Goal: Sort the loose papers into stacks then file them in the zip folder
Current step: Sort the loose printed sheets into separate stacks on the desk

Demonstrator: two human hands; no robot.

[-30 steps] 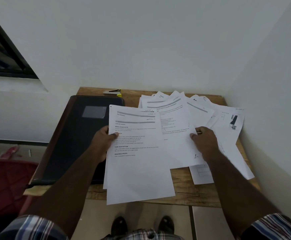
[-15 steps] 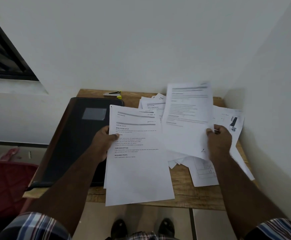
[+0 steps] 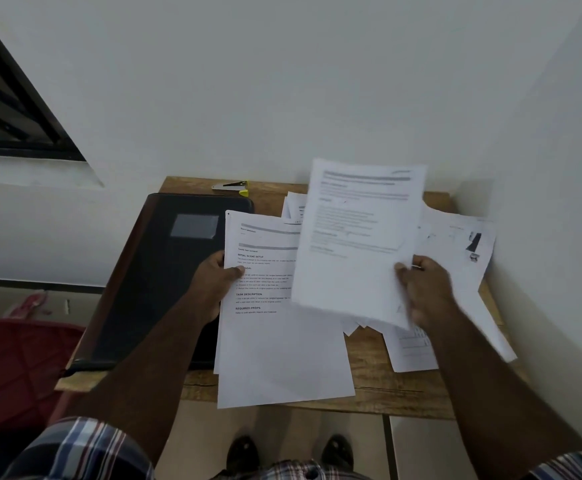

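Wooden table (image 3: 369, 344) jammed into a corner, white walls behind and to the right. Dark louvred window up left. Red fabric (image 3: 12, 368) low on the left, beside the table.

Zip folder (image 3: 165, 278): black, closed, flat on the left half of the table, grey label patch near its far end. Its near right edge is covered by the stack and the left forearm.

Stack (image 3: 279, 344): a few printed sheets, held over the table's near-middle, lower edge hanging past the front lip. Left hand (image 3: 213, 282) grips its left edge, thumb on top of the text, other fingers curled underneath, out of view.

Sheet (image 3: 355, 244): single printed page, lifted and tilted up, overlapping the stack's upper right corner and hiding the far middle of the pile. Right hand (image 3: 424, 292) pinches its lower right edge, thumb on the front face, fingers curled behind. Hand and sheet are motion-blurred.

Pile (image 3: 455, 258): loose papers fanned across the right half of the table, one with a small dark picture near the right wall; some run over the right edge. More corners poke out below the sheet.

Stapler (image 3: 230, 187): small, metal with a yellow tip, at the far edge, just past the folder.

Checked sleeves and dark shoes at the bottom, tiled floor.
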